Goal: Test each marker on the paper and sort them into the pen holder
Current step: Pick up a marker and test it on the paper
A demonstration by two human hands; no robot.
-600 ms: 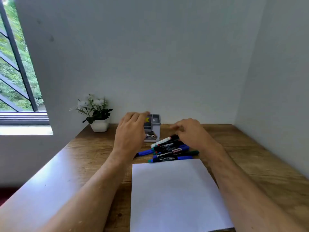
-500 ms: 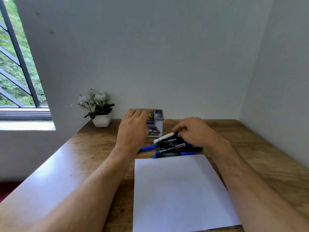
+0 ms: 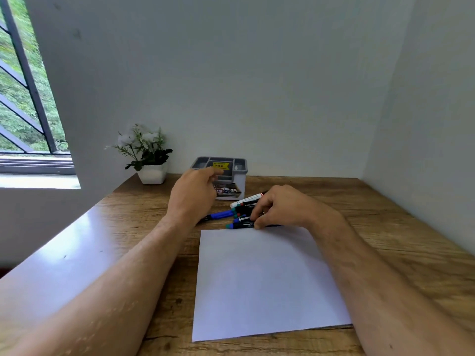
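The right hand hid part of the markers, fingers curled onto them; the left hand, loosely curled, held nothing before the holder.

Both forearms were bare, with no sleeve in view, and fine hair showed along them. The left grip and the right grip carried no ring, watch or glove.

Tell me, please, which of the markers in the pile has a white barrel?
It is the white marker at the far edge of the pile, nearest the pen holder. The other markers have dark or blue barrels.
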